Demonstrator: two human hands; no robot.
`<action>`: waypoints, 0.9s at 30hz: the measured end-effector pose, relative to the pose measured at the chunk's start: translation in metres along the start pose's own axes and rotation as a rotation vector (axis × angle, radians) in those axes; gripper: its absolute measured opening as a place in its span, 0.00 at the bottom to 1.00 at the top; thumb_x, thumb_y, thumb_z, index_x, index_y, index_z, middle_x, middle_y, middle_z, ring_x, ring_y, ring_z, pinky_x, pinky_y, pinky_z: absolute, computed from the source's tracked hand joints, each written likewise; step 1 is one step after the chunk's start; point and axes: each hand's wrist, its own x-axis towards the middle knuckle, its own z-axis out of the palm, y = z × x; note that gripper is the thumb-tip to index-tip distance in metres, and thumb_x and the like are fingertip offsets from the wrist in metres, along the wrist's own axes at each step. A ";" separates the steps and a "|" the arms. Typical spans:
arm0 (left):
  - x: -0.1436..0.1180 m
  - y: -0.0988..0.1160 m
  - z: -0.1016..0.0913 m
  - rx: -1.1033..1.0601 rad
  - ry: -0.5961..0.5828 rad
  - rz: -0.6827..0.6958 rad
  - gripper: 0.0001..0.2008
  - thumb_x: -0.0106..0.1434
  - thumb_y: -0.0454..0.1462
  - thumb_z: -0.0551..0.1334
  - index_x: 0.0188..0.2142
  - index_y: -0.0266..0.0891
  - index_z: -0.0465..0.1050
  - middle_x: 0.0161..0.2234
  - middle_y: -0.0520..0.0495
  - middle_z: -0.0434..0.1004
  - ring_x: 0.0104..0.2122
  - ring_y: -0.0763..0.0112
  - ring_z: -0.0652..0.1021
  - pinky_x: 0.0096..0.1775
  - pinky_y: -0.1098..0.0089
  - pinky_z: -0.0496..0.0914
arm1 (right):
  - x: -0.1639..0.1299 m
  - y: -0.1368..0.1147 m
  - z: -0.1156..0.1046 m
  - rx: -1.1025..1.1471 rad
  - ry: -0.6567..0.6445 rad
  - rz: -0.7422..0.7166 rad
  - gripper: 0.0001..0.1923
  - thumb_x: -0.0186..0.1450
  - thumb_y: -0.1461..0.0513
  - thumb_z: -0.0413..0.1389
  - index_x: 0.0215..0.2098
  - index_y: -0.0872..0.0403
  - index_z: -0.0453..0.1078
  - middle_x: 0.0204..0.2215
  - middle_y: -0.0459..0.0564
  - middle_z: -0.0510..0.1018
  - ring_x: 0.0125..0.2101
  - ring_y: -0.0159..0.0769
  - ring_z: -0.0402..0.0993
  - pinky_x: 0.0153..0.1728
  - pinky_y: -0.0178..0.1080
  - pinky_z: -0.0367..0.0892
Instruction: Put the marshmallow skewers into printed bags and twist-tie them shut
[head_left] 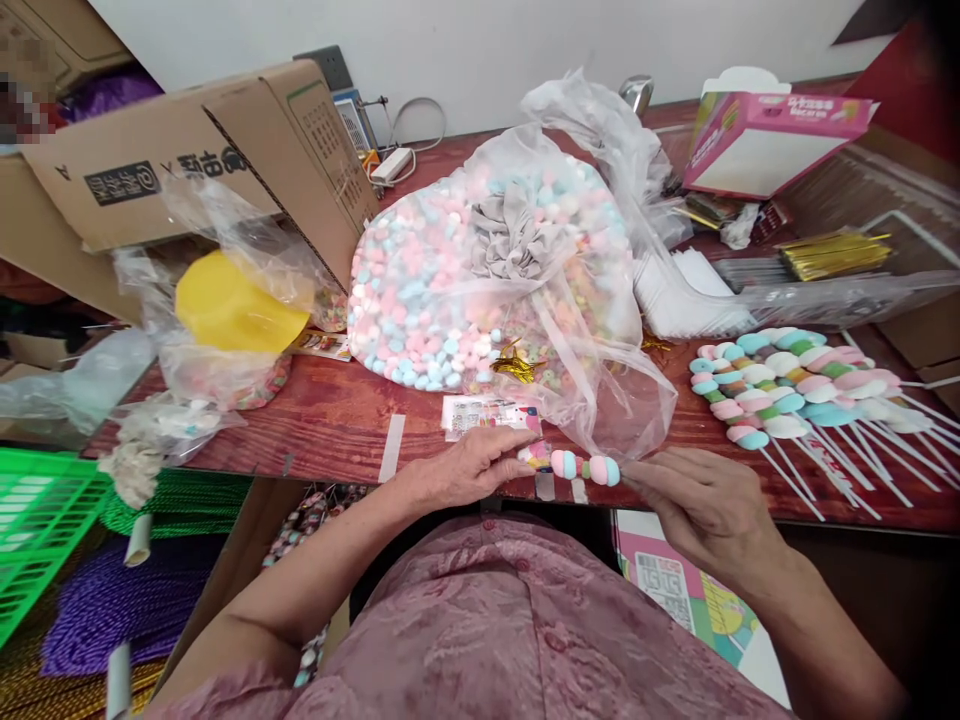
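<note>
- Left hand (469, 468) partly closed at the near edge of the table, fingertips and thumb pinching the left end of the candy skewer (574, 465).
- Right hand (701, 505) also partly closed, fingers curled, fingertips gripping the right end of the same skewer.
- Candy skewer lying almost level between both hands, just above the table edge; soft, rounded pieces in pink, pale blue and white, set close in a row.
- Small printed card (487, 412) flat on the wood just behind the left hand.
- Big clear plastic bag (480, 290) behind the hands, thin and wrinkled, full of small pastel candies, a grey cloth bundled at its top.
- Pile of finished skewers (787, 385) to the right, near the right hand, with thin white sticks pointing to the right edge.
- Red-brown wooden table (337, 420), smooth and a little shiny.
- Yellow rounded container (232, 305) inside a crumpled clear bag at the left.
- Brown cardboard box (202, 155) behind it, tilted.
- Pink paper box (765, 140) at the far right, open.
- Bundle of gold twist ties (832, 255) below the pink box, shiny and thin.
- Green plastic basket (41, 530) low at the left, with a grid pattern.
</note>
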 end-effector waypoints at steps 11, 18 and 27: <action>-0.015 0.016 0.026 -0.050 -0.164 -0.149 0.29 0.62 0.45 0.66 0.60 0.42 0.62 0.54 0.39 0.72 0.52 0.56 0.73 0.53 0.60 0.66 | 0.005 -0.010 0.009 -0.027 -0.059 -0.097 0.12 0.66 0.71 0.49 0.36 0.53 0.72 0.28 0.48 0.79 0.26 0.33 0.71 0.30 0.38 0.59; 0.000 0.018 0.030 0.037 -0.198 -0.107 0.36 0.62 0.39 0.65 0.65 0.42 0.52 0.56 0.36 0.71 0.52 0.54 0.76 0.48 0.61 0.70 | 0.031 -0.015 0.007 0.068 -0.340 -0.110 0.13 0.65 0.71 0.47 0.29 0.54 0.69 0.22 0.45 0.73 0.22 0.29 0.64 0.25 0.37 0.50; 0.007 0.011 0.011 0.055 -0.094 -0.220 0.50 0.50 0.45 0.73 0.67 0.42 0.50 0.49 0.39 0.77 0.45 0.52 0.78 0.44 0.60 0.70 | 0.039 -0.007 -0.003 0.129 -0.092 -0.203 0.12 0.66 0.71 0.48 0.35 0.53 0.71 0.23 0.45 0.73 0.25 0.31 0.66 0.28 0.37 0.54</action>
